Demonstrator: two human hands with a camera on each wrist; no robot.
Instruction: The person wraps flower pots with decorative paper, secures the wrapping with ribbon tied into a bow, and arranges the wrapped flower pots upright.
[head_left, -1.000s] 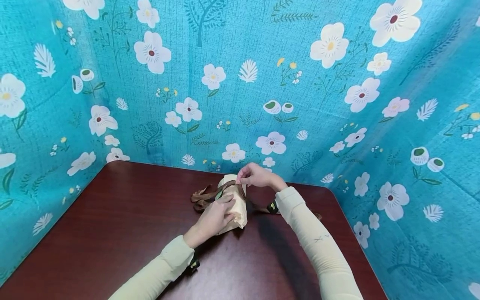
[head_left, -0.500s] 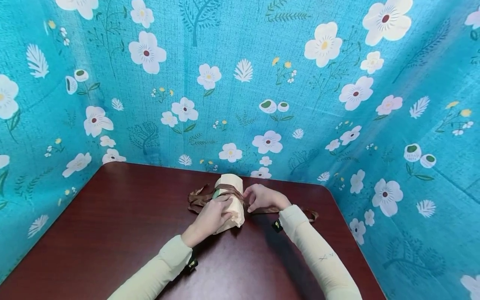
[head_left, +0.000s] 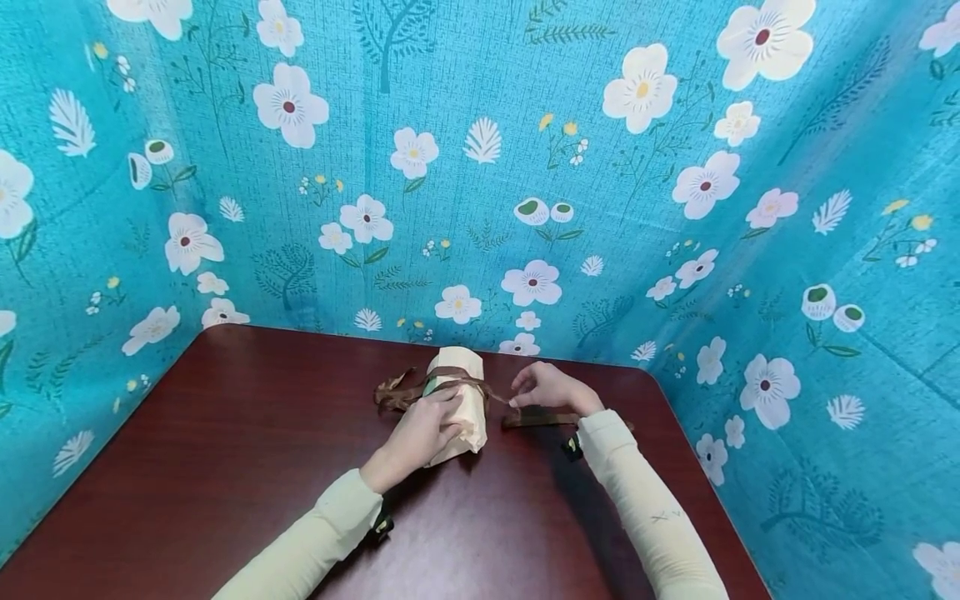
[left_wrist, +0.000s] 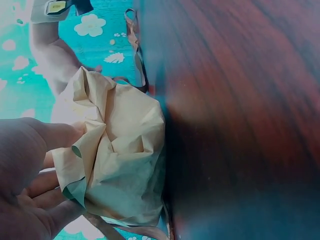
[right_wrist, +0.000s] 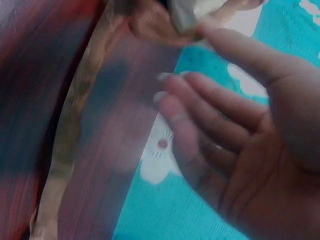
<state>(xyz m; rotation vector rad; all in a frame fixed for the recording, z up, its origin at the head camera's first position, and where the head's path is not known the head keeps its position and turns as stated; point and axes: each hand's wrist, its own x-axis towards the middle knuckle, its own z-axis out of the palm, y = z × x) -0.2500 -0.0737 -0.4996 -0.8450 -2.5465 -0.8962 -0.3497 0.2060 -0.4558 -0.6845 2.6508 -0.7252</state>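
If brown ribbon [head_left: 459,372] is tugged harder than parcel [head_left: 470,407] is braced, loops could be slid off rounded paper or wrap crushed. Parcel laid on glossy table [head_left: 262,450], gripped by left hand [head_left: 417,432]; whether ribbon is pinched by right hand [head_left: 553,387] cannot be told. Paper cream, creased, folded at near end; ribbon flat, limp, bunched at parcel's left.

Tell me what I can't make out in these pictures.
Inside of the package: hidden by its paper, every view.
Tips of the left fingers: behind folded paper, left wrist view.
Part of the ribbon: behind the right sleeve, head view.
Whether the right fingers pinch the ribbon: blurred, right wrist view.
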